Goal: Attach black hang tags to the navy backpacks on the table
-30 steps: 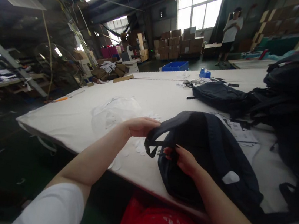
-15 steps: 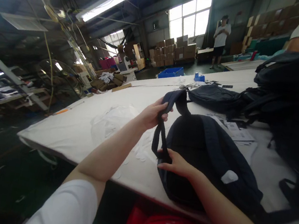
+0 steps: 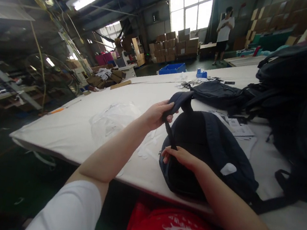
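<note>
A dark navy backpack (image 3: 190, 136) lies on the white-covered table with its black back panel up. My left hand (image 3: 162, 113) is closed round one padded shoulder strap (image 3: 179, 98), lifting it in an arch off the bag. From that strap a narrow black webbing strap (image 3: 170, 133) runs down to my right hand (image 3: 177, 156), whose fingers are closed on it over the bag's near left edge. The other shoulder strap (image 3: 219, 140) rests across the back panel, with a white round piece (image 3: 228, 169) on it.
Clear plastic bags (image 3: 112, 118) lie left on the table (image 3: 61, 132). Printed papers (image 3: 238, 125) sit behind the backpack. A tall heap of dark bags (image 3: 298, 90) fills the right side. A blue bin (image 3: 172, 68) stands beyond the table, and a person (image 3: 224, 31) stands farther back.
The webbing hung as a loop before and now runs as a single taut line between my hands. My right hand has shifted slightly up. The whole view has shifted a little.
</note>
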`<state>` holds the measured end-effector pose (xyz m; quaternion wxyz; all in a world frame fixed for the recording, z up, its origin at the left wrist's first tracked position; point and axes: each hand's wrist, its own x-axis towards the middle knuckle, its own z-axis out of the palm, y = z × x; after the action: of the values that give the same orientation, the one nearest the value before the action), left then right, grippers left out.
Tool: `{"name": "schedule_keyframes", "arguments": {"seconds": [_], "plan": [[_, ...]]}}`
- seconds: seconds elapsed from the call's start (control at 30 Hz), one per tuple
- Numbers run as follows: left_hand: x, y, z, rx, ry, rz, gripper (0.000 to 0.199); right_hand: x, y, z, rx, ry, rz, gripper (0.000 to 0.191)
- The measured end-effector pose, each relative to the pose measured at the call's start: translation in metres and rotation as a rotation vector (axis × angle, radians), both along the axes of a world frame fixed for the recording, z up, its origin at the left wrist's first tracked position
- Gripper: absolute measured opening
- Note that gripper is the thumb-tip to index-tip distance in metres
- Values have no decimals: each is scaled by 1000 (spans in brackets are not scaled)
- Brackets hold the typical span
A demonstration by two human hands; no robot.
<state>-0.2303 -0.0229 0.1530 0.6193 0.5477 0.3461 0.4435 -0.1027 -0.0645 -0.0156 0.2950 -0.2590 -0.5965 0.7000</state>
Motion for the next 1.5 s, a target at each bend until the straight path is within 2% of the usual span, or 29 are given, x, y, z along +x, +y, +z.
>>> {"name": "schedule_keyframes", "arguments": {"seconds": [0.17,0.3,0.37,0.43,0.53,0.63,0.87,0.97,1.17,1.37,1.5], "plan": [[1,-16,-6,-32,-16,-45,16,3,4,-4,-12,17,-171,36],[3,-23,-3,-30,-7,-73,15,2,5,9,16,91,-141,39],[4,-25,1,-18,3,-67,15,0,6,16,26,129,-125,34],[4,-27,5,-9,4,-62,15,-3,8,20,-10,187,-145,29],[4,-31,2,-33,15,-72,15,-8,14,18,-115,271,-252,28],[5,-37,-16,-117,37,-62,18,-12,22,7,-165,318,-381,23],[-5,-54,-99,-325,20,116,22,-16,36,-28,-269,316,-563,19],[-14,-54,-123,-317,15,160,27,-17,35,-34,-313,324,-570,21],[-25,-48,-140,-264,36,221,36,-12,32,-33,-371,381,-491,20],[-31,-42,-159,-317,162,182,44,-9,33,-41,-447,429,-414,10],[-33,-42,-169,-323,189,170,44,-8,33,-44,-491,463,-391,11]]}}
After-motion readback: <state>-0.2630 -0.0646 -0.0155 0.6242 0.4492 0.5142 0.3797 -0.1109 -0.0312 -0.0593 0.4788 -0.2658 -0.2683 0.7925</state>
